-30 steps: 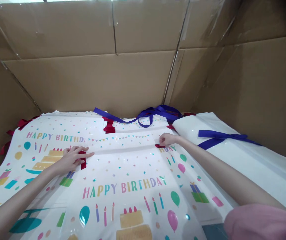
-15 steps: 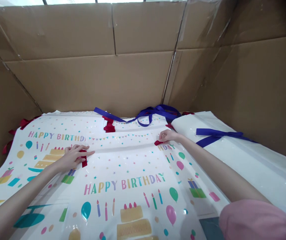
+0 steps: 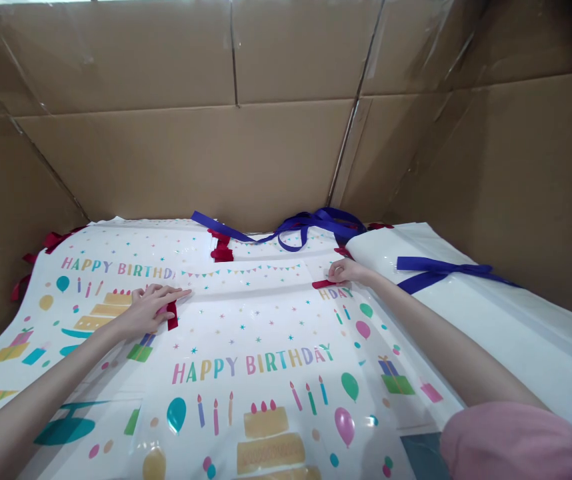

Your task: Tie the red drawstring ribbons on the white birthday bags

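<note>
Printed white sheets (image 3: 266, 333) with "HAPPY BIRTHDAY", candles, balloons and cakes lie overlapping. My left hand (image 3: 153, 310) rests on them at centre left, fingers apart and pointing right, over a red ribbon piece (image 3: 173, 315) that shows below its fingers. At the upper right of the middle sheet, my right hand (image 3: 345, 271) is closed in a pinch at another red ribbon piece (image 3: 325, 284). A loose blue ribbon (image 3: 293, 230) lies along the back edge of the sheets, beyond both hands.
Tall cardboard walls (image 3: 181, 160) stand at the back and both sides. On the right lies a white folded stack (image 3: 496, 320) with a blue ribbon (image 3: 441, 270) around it. More red ribbons (image 3: 221, 247) show at the back, and others (image 3: 29, 273) at the left edge.
The view has shifted slightly. My right fingers have moved a little right along the red ribbon piece, and more of it shows. My left hand stays by its ribbon.
</note>
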### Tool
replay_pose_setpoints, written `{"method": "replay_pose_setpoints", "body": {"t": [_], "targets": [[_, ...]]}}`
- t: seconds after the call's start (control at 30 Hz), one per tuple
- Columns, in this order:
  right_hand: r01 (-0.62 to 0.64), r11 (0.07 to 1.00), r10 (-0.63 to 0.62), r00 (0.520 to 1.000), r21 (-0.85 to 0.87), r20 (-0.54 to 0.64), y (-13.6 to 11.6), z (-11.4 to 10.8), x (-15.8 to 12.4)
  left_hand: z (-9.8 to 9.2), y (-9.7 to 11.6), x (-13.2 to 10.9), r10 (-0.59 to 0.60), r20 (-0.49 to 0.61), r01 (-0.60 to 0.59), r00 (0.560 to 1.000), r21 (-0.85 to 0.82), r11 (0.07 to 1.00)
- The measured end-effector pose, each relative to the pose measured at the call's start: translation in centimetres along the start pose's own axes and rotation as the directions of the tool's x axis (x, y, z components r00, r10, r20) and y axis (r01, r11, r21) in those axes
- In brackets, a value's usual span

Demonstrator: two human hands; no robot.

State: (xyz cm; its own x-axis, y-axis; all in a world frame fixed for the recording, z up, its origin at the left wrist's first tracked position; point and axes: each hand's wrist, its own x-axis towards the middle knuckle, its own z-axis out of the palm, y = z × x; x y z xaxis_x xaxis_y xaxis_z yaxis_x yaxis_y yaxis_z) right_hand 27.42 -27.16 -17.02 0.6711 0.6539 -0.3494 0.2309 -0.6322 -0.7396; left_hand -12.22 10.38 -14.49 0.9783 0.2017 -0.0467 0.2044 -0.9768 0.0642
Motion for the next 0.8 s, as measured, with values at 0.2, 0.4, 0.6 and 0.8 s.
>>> {"method": "replay_pose_setpoints", "body": {"t": [0.2, 0.4, 0.6, 0.8], "targets": [[0.01, 1.0, -0.01, 1.0, 0.006, 0.015, 0.23, -0.36, -0.18, 0.04, -0.06, -0.09, 0.002, -0.003, -0.002, 1.0, -0.017, 1.0], [0.069, 0.993, -0.075, 0.995, 0.096, 0.064, 0.63, -0.47, -0.21, 0.18, -0.16, -0.01, -0.01, 0.004, 0.01, 1.0, -0.002, 1.0], [0.083, 0.987, -0.094, 0.993, 0.136, 0.075, 0.68, -0.39, -0.46, 0.07, -0.04, -0.02, -0.012, 0.013, 0.012, 1.0, 0.0, 1.0], [0.07, 0.99, -0.078, 0.995, 0.122, 0.062, 0.84, -0.42, -0.47, -0.22, 0.21, -0.03, -0.023, 0.032, 0.023, 0.999, 0.02, 1.0]]}}
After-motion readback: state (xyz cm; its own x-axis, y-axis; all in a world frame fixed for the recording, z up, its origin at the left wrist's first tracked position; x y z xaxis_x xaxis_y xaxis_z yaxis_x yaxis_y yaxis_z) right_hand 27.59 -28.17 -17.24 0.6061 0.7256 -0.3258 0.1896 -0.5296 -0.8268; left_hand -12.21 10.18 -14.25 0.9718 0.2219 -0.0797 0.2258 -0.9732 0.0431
